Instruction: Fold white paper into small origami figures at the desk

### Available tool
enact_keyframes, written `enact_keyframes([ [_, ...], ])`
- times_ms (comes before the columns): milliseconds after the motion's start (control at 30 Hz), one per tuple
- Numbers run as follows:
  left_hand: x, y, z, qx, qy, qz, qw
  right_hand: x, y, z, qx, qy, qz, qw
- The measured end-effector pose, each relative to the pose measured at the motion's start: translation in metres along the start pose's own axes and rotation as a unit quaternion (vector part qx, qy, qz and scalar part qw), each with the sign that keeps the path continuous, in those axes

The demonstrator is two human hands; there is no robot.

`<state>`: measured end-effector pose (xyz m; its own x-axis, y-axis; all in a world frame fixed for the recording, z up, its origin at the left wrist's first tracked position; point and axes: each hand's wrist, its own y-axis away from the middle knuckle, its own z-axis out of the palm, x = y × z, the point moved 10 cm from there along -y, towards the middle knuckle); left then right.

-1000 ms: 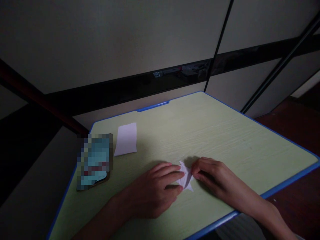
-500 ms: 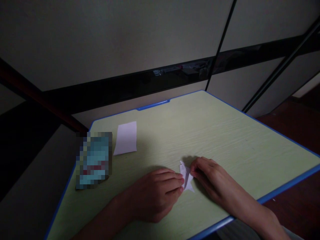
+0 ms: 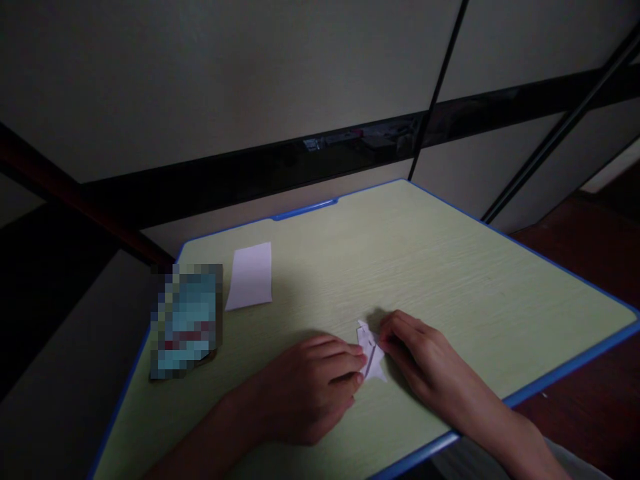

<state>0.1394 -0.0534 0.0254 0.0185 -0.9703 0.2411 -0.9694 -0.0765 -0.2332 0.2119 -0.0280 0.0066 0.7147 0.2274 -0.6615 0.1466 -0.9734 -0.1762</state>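
A small piece of folded white paper (image 3: 371, 353) with pointed corners lies on the table near its front edge. My left hand (image 3: 315, 387) grips its left side, with the fingertips pressed together on the paper. From the other side, my right hand (image 3: 417, 350) pinches the paper's upper right edge between thumb and curled fingers. A dark crease or gap runs down the middle of the paper. Part of the paper is hidden under my left fingertips.
A flat white sheet (image 3: 250, 275) lies at the table's back left. Beside it is a pixelated bluish item (image 3: 187, 323). The pale table (image 3: 435, 253) has a blue rim and stands against cabinet panels (image 3: 240, 80).
The two sides of the folded paper look flatter and closer together along the middle crease. Both hands keep nearly the same place; the whole view has shifted slightly.
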Motion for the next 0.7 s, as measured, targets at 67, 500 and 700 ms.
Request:
enact_keyframes([
  [67,-0.001,0.001,0.001,0.002,0.007,-0.001,1.0,-0.001,-0.001,0.0,0.001,0.005,-0.003,1.0],
  [500,-0.009,0.001,0.009,-0.049,0.087,-0.041,0.994,-0.001,-0.001,0.0,0.005,0.01,-0.007,1.0],
  [700,-0.011,0.001,0.011,-0.054,0.088,-0.051,0.993,-0.001,-0.001,-0.001,0.014,0.013,-0.003,1.0],
])
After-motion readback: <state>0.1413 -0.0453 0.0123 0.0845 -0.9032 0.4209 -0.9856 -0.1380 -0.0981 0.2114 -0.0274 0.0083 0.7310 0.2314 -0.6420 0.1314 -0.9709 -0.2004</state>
